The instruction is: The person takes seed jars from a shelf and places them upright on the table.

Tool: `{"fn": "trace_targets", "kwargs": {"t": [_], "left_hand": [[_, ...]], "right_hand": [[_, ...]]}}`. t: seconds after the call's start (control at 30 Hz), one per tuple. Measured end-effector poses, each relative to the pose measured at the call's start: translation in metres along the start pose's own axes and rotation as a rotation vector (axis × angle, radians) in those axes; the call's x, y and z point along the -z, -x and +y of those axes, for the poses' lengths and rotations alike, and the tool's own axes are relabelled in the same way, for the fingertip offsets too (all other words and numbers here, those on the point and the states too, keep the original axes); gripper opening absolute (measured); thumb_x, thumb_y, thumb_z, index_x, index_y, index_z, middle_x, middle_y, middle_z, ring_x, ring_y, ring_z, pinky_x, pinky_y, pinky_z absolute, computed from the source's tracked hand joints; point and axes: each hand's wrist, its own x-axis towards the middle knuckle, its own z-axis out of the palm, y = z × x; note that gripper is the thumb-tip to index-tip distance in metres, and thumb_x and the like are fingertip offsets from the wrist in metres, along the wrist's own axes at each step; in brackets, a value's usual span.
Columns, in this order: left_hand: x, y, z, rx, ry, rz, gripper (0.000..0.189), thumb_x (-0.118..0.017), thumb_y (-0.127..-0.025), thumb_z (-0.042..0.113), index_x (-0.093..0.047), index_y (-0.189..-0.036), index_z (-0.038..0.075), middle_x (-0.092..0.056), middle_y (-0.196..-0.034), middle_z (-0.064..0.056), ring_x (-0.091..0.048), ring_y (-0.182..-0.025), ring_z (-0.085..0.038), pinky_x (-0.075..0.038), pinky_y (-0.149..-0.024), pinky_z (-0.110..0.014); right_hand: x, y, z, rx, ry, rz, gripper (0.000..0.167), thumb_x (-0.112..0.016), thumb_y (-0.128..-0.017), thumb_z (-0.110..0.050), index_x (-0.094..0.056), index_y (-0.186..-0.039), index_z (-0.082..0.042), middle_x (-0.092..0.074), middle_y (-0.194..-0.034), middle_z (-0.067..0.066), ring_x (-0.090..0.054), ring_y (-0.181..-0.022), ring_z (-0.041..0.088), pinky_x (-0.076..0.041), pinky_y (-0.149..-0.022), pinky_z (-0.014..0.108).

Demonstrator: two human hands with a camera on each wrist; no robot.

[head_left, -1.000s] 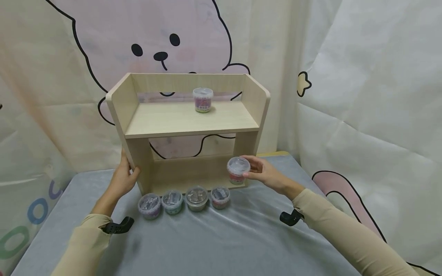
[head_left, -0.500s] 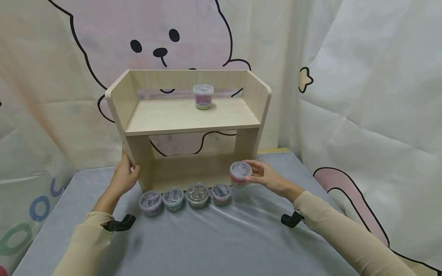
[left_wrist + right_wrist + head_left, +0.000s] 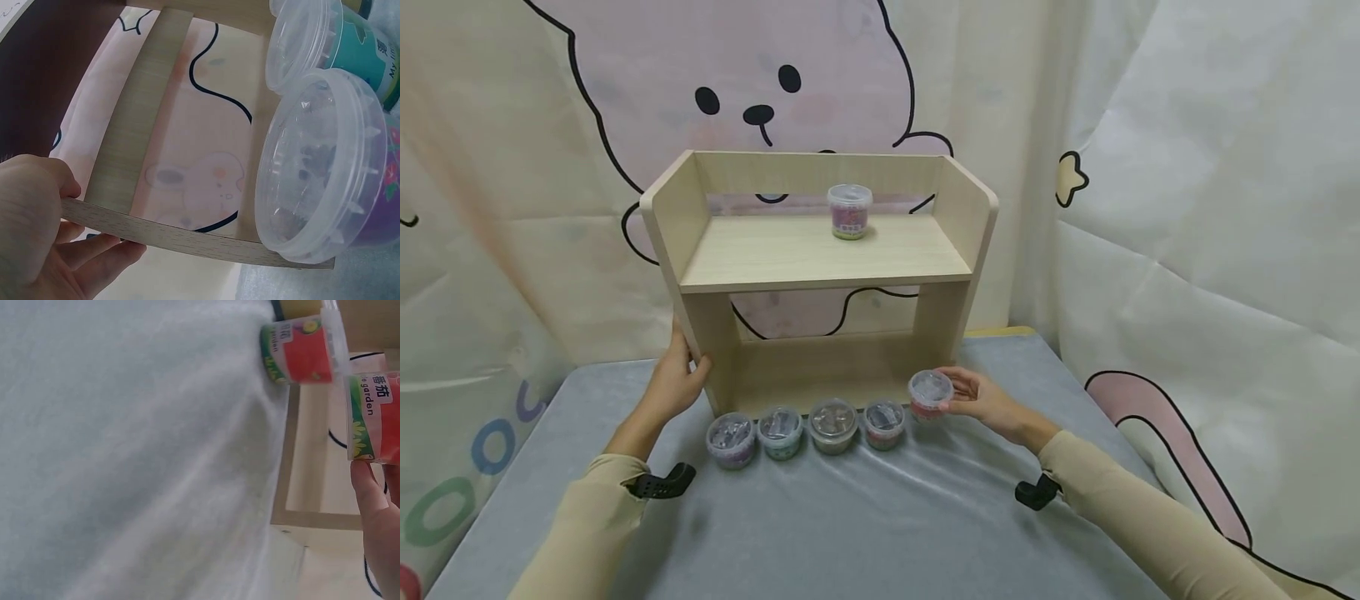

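Note:
A pale wooden two-tier shelf (image 3: 820,250) stands on the table, and my left hand (image 3: 673,379) grips its left side panel. In the left wrist view, the thumb (image 3: 59,178) lies on one side of the panel edge and the fingers on the other. My right hand (image 3: 988,404) holds a clear-lidded plastic tub with a red label (image 3: 929,398) by its side, near the shelf's lower right front. Left of it is a row of similar tubs: a purple one (image 3: 731,442), a teal one (image 3: 780,433), a greyish one (image 3: 832,427) and another red-labelled one (image 3: 883,425).
One more lidded tub (image 3: 850,212) stands on the upper tier. A grey-blue cloth (image 3: 850,533) covers the table. Behind hangs a pale curtain (image 3: 1000,83) with cartoon drawings, and another curtain (image 3: 1210,250) hangs along the right side.
My right hand has lowered the red-labelled tub from before the shelf's lower tier, bringing it toward me to the right end of the row. My left hand keeps its grip on the shelf.

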Motion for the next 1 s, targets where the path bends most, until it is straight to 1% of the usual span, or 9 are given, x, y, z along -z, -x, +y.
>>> {"fn": "trace_targets", "kwargs": {"t": [0.23, 0.3, 0.43, 0.5, 0.57, 0.67, 0.77, 0.9, 1.0], "left_hand": [[-0.001, -0.001, 0.000, -0.005, 0.002, -0.005, 0.093, -0.049, -0.096, -0.001, 0.013, -0.162, 0.019, -0.040, -0.145, -0.044, -0.049, -0.127, -0.062, -0.044, -0.101, -0.072], [-0.001, 0.000, 0.000, -0.002, 0.003, -0.002, 0.093, -0.049, -0.096, -0.001, 0.013, -0.162, 0.020, -0.040, -0.146, -0.044, -0.049, -0.127, -0.062, -0.044, -0.100, -0.072], [-0.001, -0.001, 0.001, -0.006, 0.006, 0.002, 0.094, -0.049, -0.095, -0.002, 0.013, -0.162, 0.021, -0.040, -0.146, -0.044, -0.049, -0.128, -0.062, -0.044, -0.102, -0.071], [-0.001, -0.001, 0.001, -0.006, 0.005, 0.000, 0.094, -0.049, -0.096, -0.001, 0.013, -0.162, 0.022, -0.039, -0.147, -0.043, -0.048, -0.129, -0.061, -0.044, -0.103, -0.071], [-0.001, -0.001, 0.002, -0.001, 0.006, -0.005, 0.093, -0.049, -0.096, 0.000, 0.013, -0.162, 0.023, -0.038, -0.149, -0.042, -0.048, -0.130, -0.061, -0.043, -0.104, -0.071], [0.001, 0.000, 0.002, 0.020, 0.001, -0.022, 0.094, -0.048, -0.097, 0.001, 0.016, -0.162, 0.025, -0.036, -0.151, -0.041, -0.046, -0.131, -0.062, -0.042, -0.104, -0.072], [0.002, 0.000, 0.002, 0.044, -0.004, -0.046, 0.095, -0.046, -0.099, 0.003, 0.021, -0.160, 0.029, -0.033, -0.153, -0.041, -0.044, -0.132, -0.062, -0.042, -0.103, -0.073], [0.003, 0.000, 0.002, 0.056, 0.000, -0.055, 0.095, -0.046, -0.099, 0.005, 0.023, -0.159, 0.032, -0.032, -0.155, -0.039, -0.043, -0.134, -0.062, -0.043, -0.103, -0.072], [0.003, 0.000, 0.001, 0.051, 0.004, -0.049, 0.095, -0.046, -0.099, 0.004, 0.022, -0.159, 0.032, -0.032, -0.155, -0.039, -0.044, -0.134, -0.061, -0.043, -0.104, -0.072]], "right_hand": [[0.002, 0.002, 0.014, -0.028, 0.007, 0.001, 0.072, -0.067, -0.096, -0.014, -0.030, -0.156, 0.001, -0.038, -0.158, 0.027, -0.033, -0.149, 0.042, -0.050, -0.102, 0.022], [0.004, 0.002, 0.019, -0.030, 0.010, -0.005, 0.073, -0.068, -0.095, -0.015, -0.030, -0.156, 0.002, -0.038, -0.158, 0.028, -0.032, -0.150, 0.043, -0.049, -0.104, 0.024], [0.006, 0.002, 0.028, -0.066, 0.029, -0.003, 0.074, -0.071, -0.093, -0.016, -0.033, -0.154, -0.001, -0.040, -0.157, 0.026, -0.031, -0.150, 0.043, -0.046, -0.109, 0.030], [0.005, 0.002, 0.032, -0.082, 0.039, -0.005, 0.073, -0.072, -0.093, -0.016, -0.034, -0.153, -0.001, -0.041, -0.157, 0.025, -0.034, -0.150, 0.042, -0.045, -0.111, 0.034], [0.004, 0.002, 0.036, -0.095, 0.042, -0.009, 0.072, -0.073, -0.092, -0.016, -0.036, -0.152, -0.003, -0.044, -0.155, 0.024, -0.038, -0.148, 0.041, -0.045, -0.111, 0.035], [0.002, -0.001, 0.039, -0.087, 0.046, -0.022, 0.071, -0.074, -0.092, -0.017, -0.037, -0.151, -0.002, -0.046, -0.153, 0.025, -0.042, -0.144, 0.039, -0.046, -0.109, 0.033], [-0.001, -0.004, 0.042, -0.072, 0.034, -0.040, 0.072, -0.074, -0.092, -0.016, -0.035, -0.151, 0.001, -0.044, -0.153, 0.028, -0.043, -0.143, 0.039, -0.047, -0.107, 0.030], [-0.003, -0.006, 0.045, -0.075, 0.015, -0.056, 0.073, -0.073, -0.092, -0.013, -0.033, -0.151, 0.004, -0.038, -0.156, 0.031, -0.039, -0.146, 0.043, -0.046, -0.107, 0.027], [-0.003, -0.007, 0.047, -0.075, 0.013, -0.064, 0.073, -0.072, -0.092, -0.011, -0.032, -0.151, 0.005, -0.038, -0.156, 0.031, -0.037, -0.147, 0.043, -0.046, -0.105, 0.025]]}}
